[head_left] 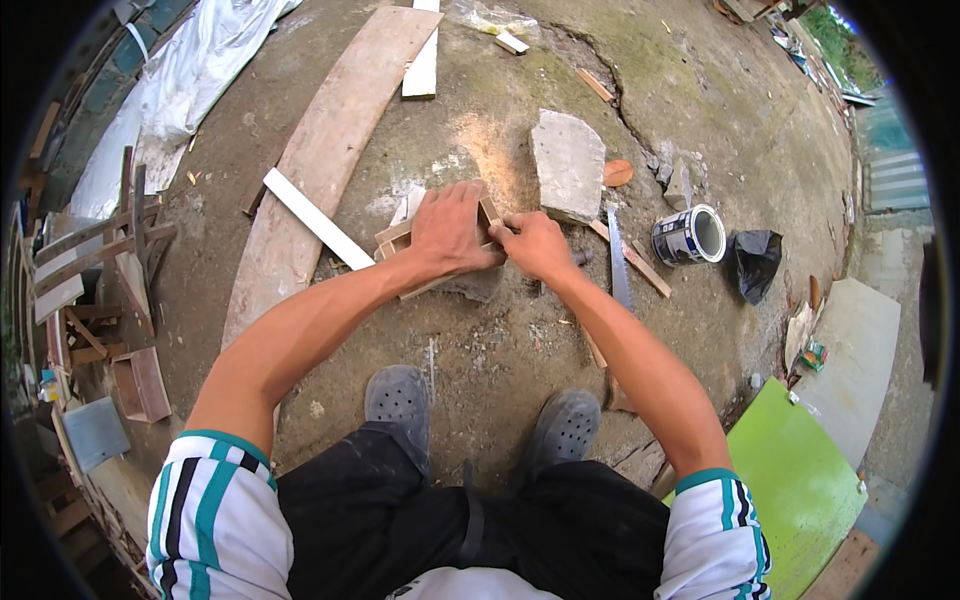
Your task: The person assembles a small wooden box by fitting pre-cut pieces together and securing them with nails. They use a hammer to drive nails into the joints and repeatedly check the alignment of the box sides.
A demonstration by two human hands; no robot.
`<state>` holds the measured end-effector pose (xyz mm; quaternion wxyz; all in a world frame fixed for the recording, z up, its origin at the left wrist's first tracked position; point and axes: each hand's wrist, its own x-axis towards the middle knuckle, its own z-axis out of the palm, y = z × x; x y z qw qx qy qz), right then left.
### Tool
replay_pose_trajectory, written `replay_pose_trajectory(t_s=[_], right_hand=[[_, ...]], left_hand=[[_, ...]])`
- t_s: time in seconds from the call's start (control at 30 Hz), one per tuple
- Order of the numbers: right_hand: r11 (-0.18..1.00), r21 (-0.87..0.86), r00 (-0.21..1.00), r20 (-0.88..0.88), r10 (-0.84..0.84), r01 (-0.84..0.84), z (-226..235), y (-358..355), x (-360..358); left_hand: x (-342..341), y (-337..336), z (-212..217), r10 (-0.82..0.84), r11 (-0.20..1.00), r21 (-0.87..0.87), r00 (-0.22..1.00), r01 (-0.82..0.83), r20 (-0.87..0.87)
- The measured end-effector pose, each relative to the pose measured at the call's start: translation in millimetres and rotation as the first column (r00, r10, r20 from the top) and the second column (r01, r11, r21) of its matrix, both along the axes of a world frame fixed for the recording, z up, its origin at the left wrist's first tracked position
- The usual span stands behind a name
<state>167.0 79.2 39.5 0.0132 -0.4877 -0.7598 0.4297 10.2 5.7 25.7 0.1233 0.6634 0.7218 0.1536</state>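
Observation:
A small open wooden box frame [393,238] rests on a stone block [474,287] between my feet and the concrete slab [568,165]. My left hand [450,228] lies across the frame, its fingers together and bent over the far side, holding it down. At the frame's right end is my right hand [533,246], closed, thumb and forefinger pinched against the corner. Whatever is between those fingertips is too small to tell. A dark metal piece [581,257] lies just beside my right hand. A hand saw [619,262] is on the ground to the right.
A white wood strip [318,220] and a long plank [335,130] lie left. Right are a paint can [690,237], a black plastic bag [753,265] and a green panel [790,490]. Scrap wood [140,385] is piled far left. Sawdust [487,150] covers ground beyond my hands.

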Motion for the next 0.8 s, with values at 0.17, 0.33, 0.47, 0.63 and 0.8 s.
replay_pose_trajectory(t_s=[0.17, 0.33, 0.47, 0.63, 0.8], right_hand=[[0.971, -0.23, 0.98, -0.197, 0.022, -0.068, -15.4, 37.3, 26.2], [0.89, -0.092, 0.893, 0.009, 0.449, -0.447, 4.5, 37.5, 30.8], [0.837, 0.049, 0.835, -0.058, 0.547, -0.545, 12.3, 34.2, 43.9], [0.836, 0.271, 0.823, -0.196, 0.533, -0.477, 47.0, 19.6, 45.4], [0.727, 0.485, 0.783, -0.128, 0.609, -0.487, 72.9, 12.2, 46.0]], left_hand=[[2.3, 3.4, 7.5, -0.034, 0.998, -0.055, 0.999, 0.035, 0.009], [-8.8, -2.4, 11.2, -0.062, 0.994, -0.086, 0.998, 0.064, 0.023], [-16.0, -4.4, 23.3, -0.177, 0.982, 0.091, 0.979, 0.168, 0.097], [-33.0, -10.5, 55.6, -0.414, 0.889, 0.274, 0.899, 0.367, 0.141], [-32.5, -11.6, 67.9, -0.477, 0.836, 0.365, 0.872, 0.41, 0.114]])
